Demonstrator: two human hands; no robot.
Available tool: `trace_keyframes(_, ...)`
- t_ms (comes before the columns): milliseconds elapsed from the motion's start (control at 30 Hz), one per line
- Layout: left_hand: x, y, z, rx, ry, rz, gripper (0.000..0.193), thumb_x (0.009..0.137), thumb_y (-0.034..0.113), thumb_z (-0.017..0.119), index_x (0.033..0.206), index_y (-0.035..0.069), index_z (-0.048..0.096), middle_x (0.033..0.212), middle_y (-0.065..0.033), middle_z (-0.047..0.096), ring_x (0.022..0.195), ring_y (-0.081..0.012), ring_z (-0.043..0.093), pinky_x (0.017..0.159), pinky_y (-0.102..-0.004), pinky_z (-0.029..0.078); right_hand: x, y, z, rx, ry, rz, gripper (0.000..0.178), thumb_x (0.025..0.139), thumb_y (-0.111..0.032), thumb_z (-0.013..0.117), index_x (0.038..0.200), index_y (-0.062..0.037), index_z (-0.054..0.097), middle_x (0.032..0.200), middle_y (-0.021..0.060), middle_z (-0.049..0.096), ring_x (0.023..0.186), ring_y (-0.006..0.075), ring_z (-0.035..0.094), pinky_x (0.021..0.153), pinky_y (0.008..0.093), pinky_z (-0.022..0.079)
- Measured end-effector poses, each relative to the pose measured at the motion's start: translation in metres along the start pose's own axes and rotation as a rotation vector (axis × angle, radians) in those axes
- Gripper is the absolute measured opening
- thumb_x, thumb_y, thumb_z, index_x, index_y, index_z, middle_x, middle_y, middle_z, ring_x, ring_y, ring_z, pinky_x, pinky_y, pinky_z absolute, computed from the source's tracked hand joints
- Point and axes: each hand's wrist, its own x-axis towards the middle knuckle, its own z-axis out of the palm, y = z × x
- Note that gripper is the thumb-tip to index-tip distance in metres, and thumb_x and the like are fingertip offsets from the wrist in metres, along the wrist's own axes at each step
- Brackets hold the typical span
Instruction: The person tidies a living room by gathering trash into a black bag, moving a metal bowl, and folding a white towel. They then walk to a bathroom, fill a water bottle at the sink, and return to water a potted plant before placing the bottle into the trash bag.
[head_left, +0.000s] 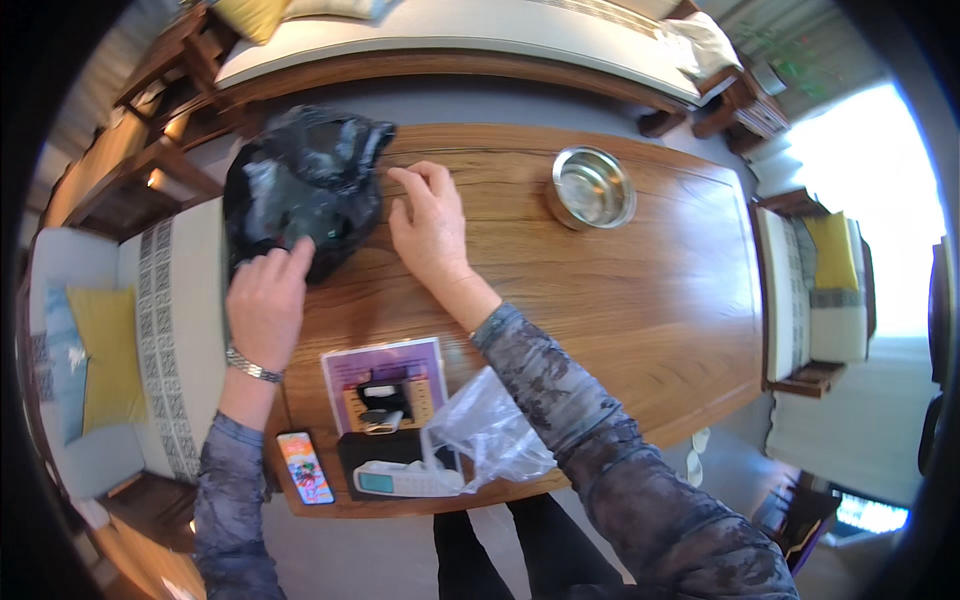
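"What frames the work?"

"At your left stands a pale sofa point(200, 285), then the wooden table point(670, 310) before you, then a pale armchair point(785, 290) at your far right."

"How does the black bag point(318, 165) handle?"

"It lies crumpled at the table's far left corner. You can expect thin, soft, slippery plastic, probably light in itself; what it holds, if anything, you can't tell. It likely gives and slides rather than breaks. The loose folds at its far right corner look your best hold, with the nearer edge for your other side."

"Where is it from each grip?"

"Your left grip point(266, 305) is at its near side, index finger extended over the plastic; you can't tell whether it pinches any. Your right grip point(432, 225) is just beside its right edge, fingers loosely curved, thumb apart, nothing visible between them. Farther right, the shiny bowl point(591, 188) sits well apart from both."
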Motion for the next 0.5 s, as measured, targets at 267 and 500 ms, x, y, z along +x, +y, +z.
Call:
trace_keyframes(267, 0.064, 0.008, 0.027, 0.048, -0.09, -0.026, 0.088, 0.077, -0.002, 0.063, 0.154, 0.023, 0.029, 0.072, -0.0061, 0.051, 0.067, -0.0225, 0.055, 0.066, -0.0362, 0.048, -0.048, 0.153, -0.123, 0.592, 0.534, 1.152, 0.057, 0.092, -0.035, 0.067, 0.129, 0.001, 0.044, 0.088, 0.0088, 0.062, 0.066, 0.0134, 0.062, 0.055, 0.0249, 0.049)
trace_keyframes(500, 0.058, 0.006, 0.037, -0.015, -0.212, -0.097, 0.038, 0.088, 0.007, 0.057, 0.125, 0.014, 0.058, 0.102, -0.0104, 0.061, 0.092, -0.0333, 0.061, 0.079, -0.0427, 0.049, -0.03, 0.229, -0.172, 0.621, 0.374, 1.279, 0.02, 0.088, -0.006, 0.049, 0.107, -0.0017, 0.05, 0.063, 0.0106, 0.061, 0.04, 0.0157, 0.055, 0.034, 0.0299, 0.042)
